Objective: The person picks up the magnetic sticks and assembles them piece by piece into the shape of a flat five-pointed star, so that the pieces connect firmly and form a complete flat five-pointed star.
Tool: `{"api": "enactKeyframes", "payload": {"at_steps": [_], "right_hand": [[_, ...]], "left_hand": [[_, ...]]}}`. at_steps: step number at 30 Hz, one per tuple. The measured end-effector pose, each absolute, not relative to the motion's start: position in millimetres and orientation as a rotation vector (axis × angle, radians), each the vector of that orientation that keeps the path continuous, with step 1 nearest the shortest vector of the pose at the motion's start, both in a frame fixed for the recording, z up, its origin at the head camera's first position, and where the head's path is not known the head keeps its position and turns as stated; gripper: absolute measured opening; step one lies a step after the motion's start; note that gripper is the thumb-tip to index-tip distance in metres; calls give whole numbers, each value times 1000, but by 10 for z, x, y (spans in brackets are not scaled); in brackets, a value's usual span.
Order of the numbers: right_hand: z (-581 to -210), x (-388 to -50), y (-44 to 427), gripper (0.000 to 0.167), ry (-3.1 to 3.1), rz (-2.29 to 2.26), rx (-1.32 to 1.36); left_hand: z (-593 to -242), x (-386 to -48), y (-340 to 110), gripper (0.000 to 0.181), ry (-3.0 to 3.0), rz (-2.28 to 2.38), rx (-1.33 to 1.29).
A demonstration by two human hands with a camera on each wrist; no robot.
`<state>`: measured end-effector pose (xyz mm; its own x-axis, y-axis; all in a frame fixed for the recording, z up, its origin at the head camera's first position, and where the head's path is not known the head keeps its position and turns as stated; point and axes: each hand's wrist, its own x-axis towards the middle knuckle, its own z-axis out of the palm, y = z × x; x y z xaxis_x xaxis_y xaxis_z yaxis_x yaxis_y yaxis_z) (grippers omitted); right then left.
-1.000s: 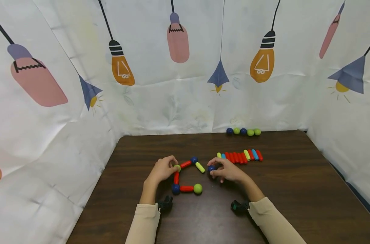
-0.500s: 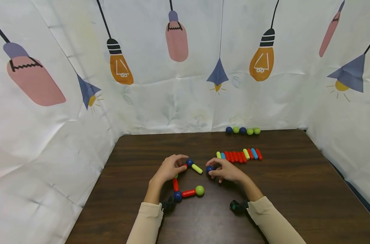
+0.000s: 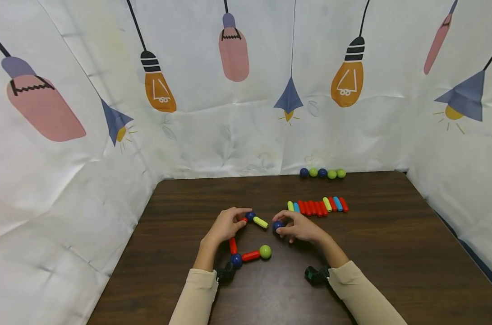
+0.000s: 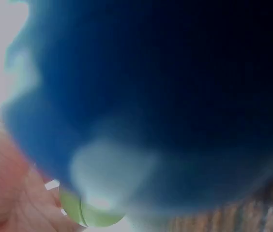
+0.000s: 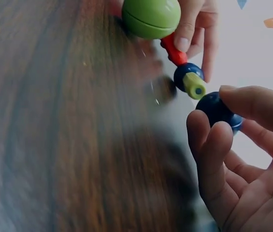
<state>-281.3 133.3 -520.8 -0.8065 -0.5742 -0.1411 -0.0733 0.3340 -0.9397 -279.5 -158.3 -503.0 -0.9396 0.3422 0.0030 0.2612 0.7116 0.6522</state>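
In the head view my left hand (image 3: 223, 228) pinches a red rod (image 3: 245, 220) of a magnetic ball-and-rod chain. That rod joins a dark blue ball (image 3: 250, 215), from which a yellow rod (image 3: 260, 222) sticks out to the right. Nearer to me the chain runs through another red rod (image 3: 233, 246), a blue ball (image 3: 236, 259), a red rod (image 3: 250, 256) and a green ball (image 3: 265, 252). My right hand (image 3: 302, 228) pinches a loose dark blue ball (image 5: 216, 108), just apart from the yellow rod's end (image 5: 194, 86). A blurred blue ball (image 4: 151, 106) fills most of the left wrist view.
Beyond my right hand lies a row of red, yellow and blue rods (image 3: 319, 208). Several blue and green balls (image 3: 322, 173) line the far edge of the brown table (image 3: 375, 253). A white cloth with printed lamps (image 3: 229, 135) hangs behind and at both sides.
My left hand has shifted from the chain's green corner ball to the red rod. The chain's upper part has moved left and the lower part has turned slightly. My right hand keeps its ball.
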Motion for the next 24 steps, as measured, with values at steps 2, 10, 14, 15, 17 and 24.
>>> {"api": "enactKeyframes", "payload": {"at_steps": [2,10,14,15,17,24], "right_hand": [[-5218,-2816,1314,33,2168,-1464,-579],[-5204,-2788,1182,33,2230,-1430,-538],[-5199,-2782,1154,32,2225,-1450,-521],[-5201,-2782,1152,32,2221,-1457,-519],[-5205,-2785,1155,31,2214,-1469,-515],[-5218,-2798,1215,32,2185,-1483,-520]], "left_hand": [[-5029,-2796,-1592,43,2783,1058,479],[-5031,-2797,-1596,43,2783,1059,479],[-5026,-2795,-1597,43,2775,1068,476],[-5024,-2795,-1598,42,2774,1069,476],[-5023,-2796,-1598,42,2774,1068,478],[-5022,-2796,-1608,42,2771,1063,475]]}}
